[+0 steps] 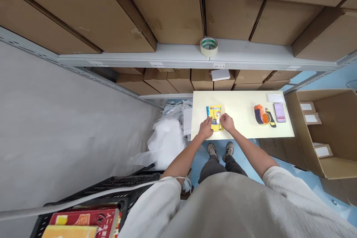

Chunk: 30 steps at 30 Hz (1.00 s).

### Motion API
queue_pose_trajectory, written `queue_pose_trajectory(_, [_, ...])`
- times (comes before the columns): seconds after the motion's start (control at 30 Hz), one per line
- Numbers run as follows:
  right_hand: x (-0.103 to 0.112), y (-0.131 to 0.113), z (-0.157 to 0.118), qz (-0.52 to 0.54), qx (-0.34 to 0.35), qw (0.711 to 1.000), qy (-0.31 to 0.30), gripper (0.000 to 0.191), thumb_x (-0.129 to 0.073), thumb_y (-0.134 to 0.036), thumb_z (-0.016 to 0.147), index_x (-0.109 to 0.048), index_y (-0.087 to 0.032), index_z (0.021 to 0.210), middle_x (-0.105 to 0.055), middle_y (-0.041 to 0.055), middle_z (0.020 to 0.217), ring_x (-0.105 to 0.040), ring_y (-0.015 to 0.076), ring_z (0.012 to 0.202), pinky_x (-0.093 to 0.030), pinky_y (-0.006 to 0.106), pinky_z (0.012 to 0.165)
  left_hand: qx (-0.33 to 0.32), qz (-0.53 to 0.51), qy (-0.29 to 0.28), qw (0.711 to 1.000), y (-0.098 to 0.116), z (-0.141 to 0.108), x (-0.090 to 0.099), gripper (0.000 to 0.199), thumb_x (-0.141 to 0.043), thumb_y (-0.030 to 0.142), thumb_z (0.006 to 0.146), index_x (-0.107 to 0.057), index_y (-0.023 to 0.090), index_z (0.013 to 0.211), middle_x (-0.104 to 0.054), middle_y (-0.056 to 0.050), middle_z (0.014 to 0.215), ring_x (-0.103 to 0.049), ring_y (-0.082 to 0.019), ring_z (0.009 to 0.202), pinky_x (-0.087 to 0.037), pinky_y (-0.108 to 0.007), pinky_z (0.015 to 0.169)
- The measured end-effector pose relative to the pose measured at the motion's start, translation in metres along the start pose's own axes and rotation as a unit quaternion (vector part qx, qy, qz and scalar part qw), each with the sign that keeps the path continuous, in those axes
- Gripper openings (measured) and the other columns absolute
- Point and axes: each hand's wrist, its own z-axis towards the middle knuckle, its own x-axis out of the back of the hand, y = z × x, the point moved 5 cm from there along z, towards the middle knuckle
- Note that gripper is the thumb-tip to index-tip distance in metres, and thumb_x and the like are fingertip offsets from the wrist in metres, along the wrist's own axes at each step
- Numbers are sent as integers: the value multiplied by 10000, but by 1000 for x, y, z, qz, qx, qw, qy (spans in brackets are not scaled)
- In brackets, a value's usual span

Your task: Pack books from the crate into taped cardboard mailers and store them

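A thin yellow picture book (215, 113) with a blue strip along its left side lies on the pale work table (237, 130). My left hand (205, 129) rests on the book's lower left edge, fingers stretched out. My right hand (227, 122) is closed at the book's right edge, with thumb and forefinger pinched together. What sits between those fingertips is too small to make out. Further right on the table are an orange and dark blue tape dispenser (260, 113) and a yellow and black box cutter (271, 118).
Cardboard boxes (167, 15) fill the shelf ahead, and a tape roll (209, 47) sits on its edge. White wrapping (167, 139) is heaped left of the table. At right stands an open carton (334, 126) with small boxes. A black crate (122, 202) holds books at lower left.
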Motion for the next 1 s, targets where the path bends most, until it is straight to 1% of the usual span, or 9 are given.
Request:
queue_pose_trajectory(0.1, [-19, -4, 4, -28, 1, 999, -23, 152, -563, -193, 960, -688, -267, 1006, -785, 16, 977, -715, 215, 926, -499, 272, 801, -1, -28, 40, 999, 1, 1, 6, 911, -548, 149, 893, -223, 162, 1744, -351, -162, 1779, -368, -303, 1628, -351, -462, 1314])
queue_pose_trajectory(0.23, [-32, -3, 3, -37, 22, 998, -51, 208, -552, -164, 959, -727, -256, 1025, -803, 37, 1087, -736, 217, 1022, -534, 298, 938, -18, -48, 102, 993, 12, 0, 15, 859, -488, 94, 904, -279, 199, 1730, -391, -136, 1755, -364, -289, 1623, -354, -495, 1317])
queue_pose_trajectory(0.33, [-32, 0, 1, 6, 39, 997, -60, 254, -528, -152, 957, -745, -259, 1035, -805, 30, 1158, -737, 200, 1098, -523, 308, 1042, -67, -55, 90, 992, 25, 1, 15, 822, -461, 53, 896, -372, 250, 1689, -426, -82, 1740, -376, -273, 1607, -378, -498, 1297])
queue_pose_trajectory(0.43, [-28, 8, -1, 56, 32, 996, -65, 307, -481, -135, 939, -736, -258, 1057, -805, 16, 1120, -743, 176, 1081, -528, 305, 1055, -69, -43, 41, 996, 31, 2, 8, 773, -468, 56, 900, -442, 276, 1641, -498, -71, 1695, -428, -297, 1563, -416, -531, 1246])
queue_pose_trajectory(0.6, [-9, 29, 5, 13, -51, 997, 56, 366, -509, -163, 852, -717, -190, 1152, -756, 103, 1204, -702, 226, 1163, -525, 331, 1075, -38, -10, 26, 999, 30, 3, -2, 688, -470, 168, 983, -417, 254, 1664, -399, -83, 1767, -346, -348, 1612, -389, -563, 1253])
queue_pose_trajectory(0.7, [-9, 38, 12, 14, -122, 991, 56, 401, -578, -216, 797, -711, -178, 1173, -760, 102, 1138, -712, 247, 1101, -552, 334, 1006, -50, -13, 21, 998, 28, 4, -6, 701, -469, 201, 997, -379, 226, 1692, -381, -97, 1776, -335, -347, 1618, -385, -521, 1272])
queue_pose_trajectory(0.8, [-10, 41, 20, 46, -168, 984, 39, 287, -623, -267, 763, -712, -204, 1028, -764, 55, 975, -722, 233, 958, -567, 314, 880, -59, -22, 24, 998, 25, 3, -4, 692, -466, 226, 1007, -381, 219, 1694, -401, -88, 1767, -347, -340, 1611, -369, -511, 1291])
queue_pose_trajectory(0.9, [-12, 40, 24, 94, -173, 980, 8, 124, -660, -318, 730, -643, -232, 818, -717, 7, 804, -691, 207, 806, -536, 277, 711, -58, -35, 26, 997, 24, 1, 2, 625, -446, 272, 1035, -436, 215, 1657, -421, -78, 1756, -348, -326, 1610, -352, -493, 1305])
queue_pose_trajectory(1.0, [-5, 35, 23, 147, -151, 977, 9, 145, -673, -337, 712, -574, -247, 768, -673, -25, 733, -637, 172, 704, -483, 248, 620, -49, -62, 28, 996, 30, 1, 10, 550, -416, 322, 1065, -487, 237, 1604, -443, -66, 1740, -371, -301, 1597, -369, -481, 1288])
